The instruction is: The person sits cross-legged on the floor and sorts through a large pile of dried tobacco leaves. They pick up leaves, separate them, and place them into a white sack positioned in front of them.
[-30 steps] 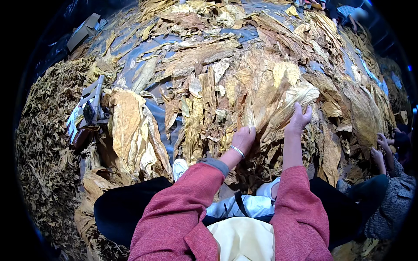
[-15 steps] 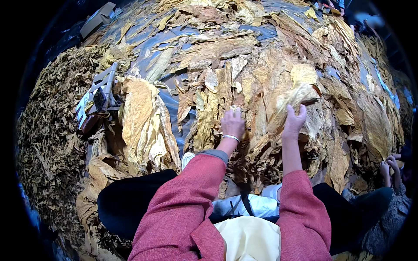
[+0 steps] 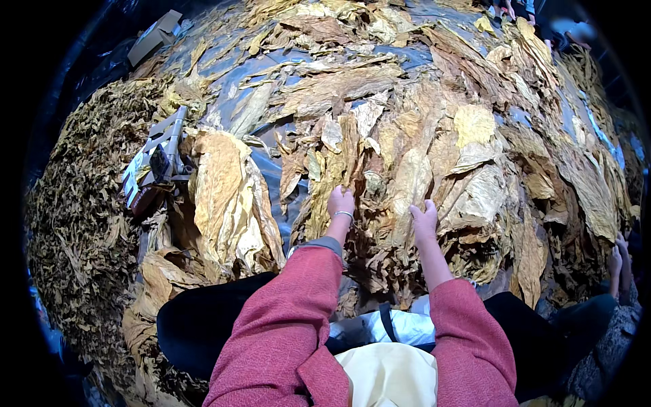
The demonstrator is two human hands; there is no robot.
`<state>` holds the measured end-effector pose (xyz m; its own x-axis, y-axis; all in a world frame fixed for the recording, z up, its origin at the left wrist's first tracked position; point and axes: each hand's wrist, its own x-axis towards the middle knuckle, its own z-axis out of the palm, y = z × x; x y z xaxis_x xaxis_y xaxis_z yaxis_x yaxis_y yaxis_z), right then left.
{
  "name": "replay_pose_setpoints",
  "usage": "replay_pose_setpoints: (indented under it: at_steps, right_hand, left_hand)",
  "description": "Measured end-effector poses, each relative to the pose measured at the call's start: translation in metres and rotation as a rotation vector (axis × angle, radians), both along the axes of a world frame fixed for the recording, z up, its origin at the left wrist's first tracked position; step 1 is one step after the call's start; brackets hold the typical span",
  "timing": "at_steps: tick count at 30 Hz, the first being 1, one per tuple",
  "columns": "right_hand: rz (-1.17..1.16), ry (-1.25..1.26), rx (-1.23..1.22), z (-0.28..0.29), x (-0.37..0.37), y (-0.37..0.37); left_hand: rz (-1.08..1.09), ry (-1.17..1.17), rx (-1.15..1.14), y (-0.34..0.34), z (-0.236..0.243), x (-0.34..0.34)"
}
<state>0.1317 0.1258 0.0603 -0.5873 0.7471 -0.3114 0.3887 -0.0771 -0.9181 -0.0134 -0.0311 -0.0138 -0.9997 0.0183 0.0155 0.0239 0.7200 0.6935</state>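
Large dried tobacco leaves [image 3: 475, 200], tan to yellow-brown, lie in an overlapping heap before me. My left hand [image 3: 341, 202], with a bracelet at the wrist, is closed over the heap's left part; whatever its fingers hold is hidden. To its right, my right hand [image 3: 425, 222] is open, thumb and fingers apart, close to the lower end of a long pale brown leaf [image 3: 411, 180]. Whether it touches that leaf, I cannot tell. Between the hands show the crumpled, darker ends of several leaves.
Left of the heap stands a bundle of broad leaves [image 3: 220, 183], beside a grey plastic frame [image 3: 175, 142]. Shredded brown leaf [image 3: 81, 197] is piled at far left. A cardboard box [image 3: 154, 37] sits at the back. Another person's hands [image 3: 618, 261] work at the right edge.
Both hands have come nearer to me and moved left, the right one farther. The folded leaf that was by my right hand now lies down on the heap.
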Motion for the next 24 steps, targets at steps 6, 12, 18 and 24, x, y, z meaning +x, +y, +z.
replay_pose_setpoints:
  at_steps: [6,12,18,24]
  right_hand:
    - [-0.071,0.096,-0.095,-0.004,0.007,0.013]
    - [-0.057,0.071,-0.147,-0.001,0.013,0.016]
    - [0.012,0.044,-0.111,-0.001,0.006,0.007]
    - [-0.024,0.023,-0.111,-0.003,0.010,0.011]
  left_hand:
    - [0.343,-0.271,0.619,-0.012,0.027,-0.024]
    - [0.318,0.172,-0.234,-0.017,0.069,-0.011]
    - [-0.439,0.139,-0.251,-0.005,0.062,0.003]
    - [-0.321,-0.064,-0.295,0.024,0.051,0.048]
